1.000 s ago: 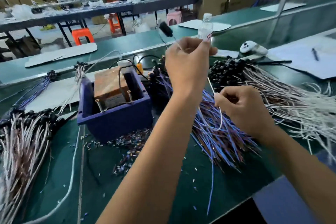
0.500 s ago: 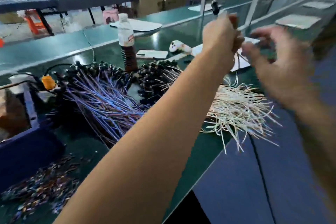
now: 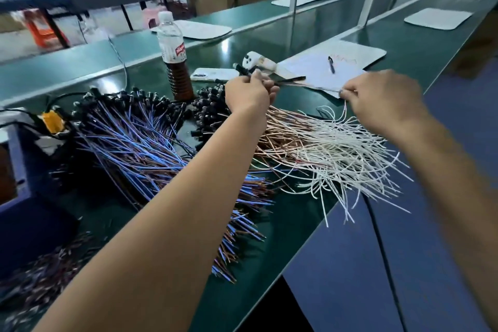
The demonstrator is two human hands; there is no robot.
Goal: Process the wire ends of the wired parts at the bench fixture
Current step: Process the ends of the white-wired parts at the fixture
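My left hand [image 3: 249, 93] grips a wired part [image 3: 239, 67] by its black head, held above the green bench. My right hand [image 3: 382, 100] pinches a white wire end [image 3: 345, 109] over the pile of white and brown wires [image 3: 331, 153]. A second pile, with blue and brown wires [image 3: 140, 148] and black heads, lies left of my left forearm. The blue fixture box [image 3: 29, 213] is cut off at the left edge.
A bottle of brown liquid [image 3: 175, 59] stands behind the piles, with a phone [image 3: 213, 74] and a white device [image 3: 257, 60] beside it. Paper with a pen [image 3: 331, 65] lies at the back right. Cut wire scraps [image 3: 45, 267] litter the bench's front left. The bench edge [image 3: 318, 229] runs diagonally.
The view swung right, away from the fixture box. Both hands came down from in front of my face to just above the white wire pile, and my right hand closed on a wire end.
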